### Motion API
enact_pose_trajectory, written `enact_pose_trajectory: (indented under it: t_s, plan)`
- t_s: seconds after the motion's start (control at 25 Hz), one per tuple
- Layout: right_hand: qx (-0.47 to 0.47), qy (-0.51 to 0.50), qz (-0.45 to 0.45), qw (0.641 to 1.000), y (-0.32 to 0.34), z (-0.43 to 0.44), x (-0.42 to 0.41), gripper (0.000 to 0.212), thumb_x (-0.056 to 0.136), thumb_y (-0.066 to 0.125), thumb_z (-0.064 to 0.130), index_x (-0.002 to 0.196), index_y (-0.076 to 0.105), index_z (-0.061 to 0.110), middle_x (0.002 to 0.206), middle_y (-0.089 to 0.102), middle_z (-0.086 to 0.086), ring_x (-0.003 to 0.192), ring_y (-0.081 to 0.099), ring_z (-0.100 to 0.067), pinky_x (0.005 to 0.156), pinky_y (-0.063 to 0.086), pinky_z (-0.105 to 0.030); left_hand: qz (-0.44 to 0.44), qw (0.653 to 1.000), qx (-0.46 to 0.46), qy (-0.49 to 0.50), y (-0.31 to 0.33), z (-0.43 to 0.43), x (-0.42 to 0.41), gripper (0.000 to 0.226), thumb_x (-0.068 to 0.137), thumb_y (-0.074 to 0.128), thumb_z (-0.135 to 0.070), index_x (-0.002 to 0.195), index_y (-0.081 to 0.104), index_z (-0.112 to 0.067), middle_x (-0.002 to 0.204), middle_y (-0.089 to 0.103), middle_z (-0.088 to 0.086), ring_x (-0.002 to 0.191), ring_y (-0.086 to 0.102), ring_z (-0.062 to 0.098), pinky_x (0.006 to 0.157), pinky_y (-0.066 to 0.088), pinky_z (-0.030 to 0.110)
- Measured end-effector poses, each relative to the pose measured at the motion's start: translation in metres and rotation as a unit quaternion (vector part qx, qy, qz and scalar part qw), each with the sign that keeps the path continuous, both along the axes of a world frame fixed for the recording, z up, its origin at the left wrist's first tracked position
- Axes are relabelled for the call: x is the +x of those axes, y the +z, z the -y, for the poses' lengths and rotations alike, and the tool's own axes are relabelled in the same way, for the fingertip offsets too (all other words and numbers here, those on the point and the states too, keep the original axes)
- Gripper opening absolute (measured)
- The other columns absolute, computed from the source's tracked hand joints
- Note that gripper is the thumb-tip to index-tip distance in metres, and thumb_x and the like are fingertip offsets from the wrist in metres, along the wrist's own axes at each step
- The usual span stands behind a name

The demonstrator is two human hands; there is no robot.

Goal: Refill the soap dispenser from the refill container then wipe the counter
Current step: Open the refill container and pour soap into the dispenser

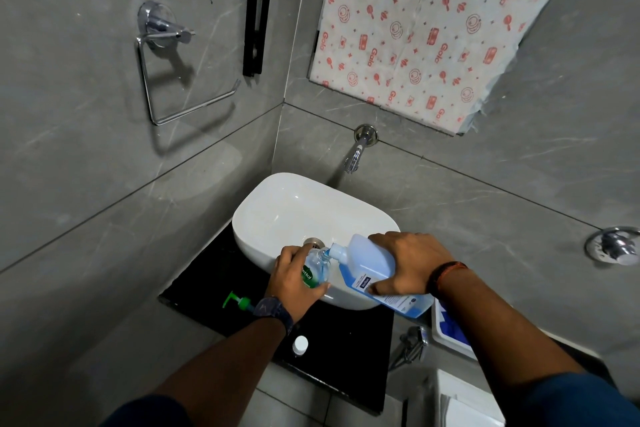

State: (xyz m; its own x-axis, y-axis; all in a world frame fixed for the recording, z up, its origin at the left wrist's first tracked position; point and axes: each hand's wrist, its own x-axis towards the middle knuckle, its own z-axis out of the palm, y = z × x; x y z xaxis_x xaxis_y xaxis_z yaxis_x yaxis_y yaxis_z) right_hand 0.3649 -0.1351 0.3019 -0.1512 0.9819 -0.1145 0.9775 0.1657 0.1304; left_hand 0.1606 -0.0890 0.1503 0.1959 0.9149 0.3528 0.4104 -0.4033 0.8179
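While the right hand [410, 262] tilts the blue refill container [375, 274] spout-down, its grip closed around the body, the left hand [294, 279] grips the clear soap dispenser bottle [317, 272] over the front rim of the white basin [277, 215]. Spout and bottle neck meet closely; actual contact cannot be confirmed. The green pump head [239, 302] and a white cap [300, 344] lie on the black table [346, 350], well apart.

Risks: the neck is narrow, so excess tilt or a drifting spout would likely spill soap onto the basin rim or table. Overfilling is also possible.

Visibility: the left hand conceals most of the bottle, so its fill level is unreadable. No wiping cloth can be identified.
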Motion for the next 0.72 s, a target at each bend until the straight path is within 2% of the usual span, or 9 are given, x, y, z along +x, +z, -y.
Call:
enact_pose_trajectory:
  t_s: [0.32, 0.52, 0.72]
  plan:
    - [0.005, -0.005, 0.004, 1.0, 0.0007, 0.0019, -0.0024, 0.082, 0.052, 0.057, 0.081, 0.121, 0.047, 0.037, 0.109, 0.065, 0.008, 0.093, 0.061, -0.021, 0.076, 0.048, -0.034, 0.004, 1.0, 0.011, 0.0, 0.0006, 0.0009, -0.0021, 0.082, 0.051, 0.088, -0.025, 0.124, 0.049, -0.03, 0.105, 0.043, -0.008, 0.098, 0.054, 0.017, 0.088, 0.047, 0.025]
    - [0.006, -0.003, 0.006, 1.0, 0.0012, 0.0017, -0.0031, 0.083, 0.052, 0.056, 0.082, 0.12, 0.047, 0.036, 0.107, 0.065, 0.009, 0.091, 0.061, -0.02, 0.074, 0.047, -0.033, 0.0, 1.0, 0.004, 0.001, 0.0003, 0.0012, -0.0032, 0.082, 0.052, 0.088, -0.026, 0.125, 0.05, -0.027, 0.108, 0.047, -0.002, 0.099, 0.054, 0.019, 0.089, 0.052, 0.034]
    - [0.007, -0.002, 0.001, 1.0, 0.0013, 0.0017, -0.0032, 0.083, 0.051, 0.055, 0.083, 0.12, 0.047, 0.037, 0.106, 0.065, 0.01, 0.09, 0.061, -0.018, 0.071, 0.045, -0.031, -0.002, 1.0, 0.0, 0.001, 0.001, 0.0016, -0.0045, 0.083, 0.052, 0.089, -0.027, 0.125, 0.049, -0.027, 0.107, 0.044, -0.006, 0.098, 0.052, 0.015, 0.089, 0.052, 0.033]
